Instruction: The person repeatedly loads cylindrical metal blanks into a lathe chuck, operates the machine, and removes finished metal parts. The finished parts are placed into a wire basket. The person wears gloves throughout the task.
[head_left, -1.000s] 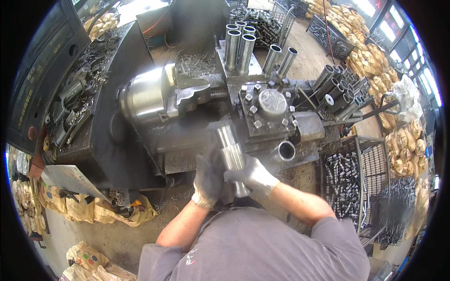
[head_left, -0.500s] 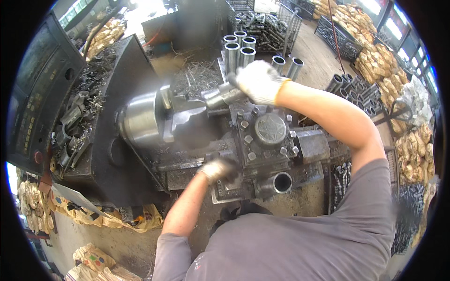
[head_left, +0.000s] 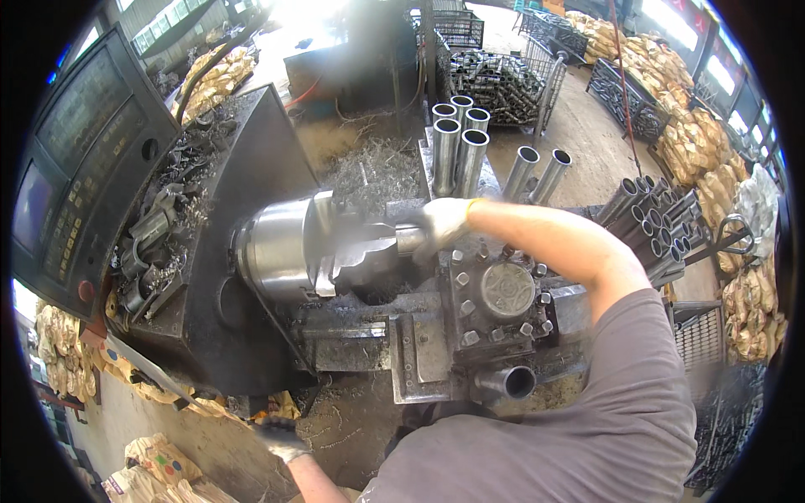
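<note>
Two gloved hands in play, well apart. Your right hand [head_left: 442, 223] is reached across the lathe, fingers wrapped around the end of a short metal tube [head_left: 394, 241] that sits at the mouth of the chuck [head_left: 285, 249]; the tube lies horizontal, its far end in or at the jaws, though blur there hides how deep it sits. Your left hand [head_left: 281, 438] is down low at the front of the machine, near the floor; it looks loosely curled but you cannot tell from this view whether it holds or presses anything.

Around it: tool turret [head_left: 503, 293] just right of your right hand, with bolt heads and a boring bar holder [head_left: 507, 381] pointing toward you. Upright finished tubes [head_left: 457, 142] stand behind the carriage, more stacked tubes [head_left: 646, 218] to the right. Swarf pile [head_left: 377, 172] behind the chuck. Control panel [head_left: 75, 168] far left. Wire crate of parts [head_left: 495, 80] at the back.

Risks, as a judgement: the chuck face looks smeared, so it may be turning or it may be camera blur; if it is turning, your glove this close to the jaws could snag. If the tube is not seated square, it could run out or be thrown. Your forearm passes right over the turret edges, and curly swarf close by could cut or catch the glove. Low left hand is out of your sight line near the machine base
</note>
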### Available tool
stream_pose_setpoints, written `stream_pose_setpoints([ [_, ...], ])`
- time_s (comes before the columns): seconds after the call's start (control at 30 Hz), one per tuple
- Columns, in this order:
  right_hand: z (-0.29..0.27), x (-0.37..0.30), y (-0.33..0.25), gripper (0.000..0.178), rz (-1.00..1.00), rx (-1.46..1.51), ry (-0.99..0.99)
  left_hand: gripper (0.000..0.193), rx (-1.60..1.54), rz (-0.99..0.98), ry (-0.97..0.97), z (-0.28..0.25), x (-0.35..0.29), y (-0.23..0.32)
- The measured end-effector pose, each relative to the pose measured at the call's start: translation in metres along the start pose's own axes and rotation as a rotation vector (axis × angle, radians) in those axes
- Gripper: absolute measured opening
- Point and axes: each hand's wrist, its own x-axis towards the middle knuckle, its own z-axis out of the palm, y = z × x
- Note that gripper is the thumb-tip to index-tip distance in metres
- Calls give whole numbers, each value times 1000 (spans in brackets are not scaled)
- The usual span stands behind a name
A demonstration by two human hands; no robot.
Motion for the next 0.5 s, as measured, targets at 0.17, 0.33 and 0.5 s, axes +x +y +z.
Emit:
stream_pose_setpoints([
  [0.17, -2, 9, -9, 43, 327, 59, -105, 49, -298, -395, -110, -36, 36, 45],
  [0.33, 17, 9, -12, 70, 164, 155, 142, 40, -95, -420, -215, -60, 63, 47],
  [0.5, -7, -57, -46, 81, 224, -28, 303, 37, 194, -124, -2, -51, 50, 38],
])
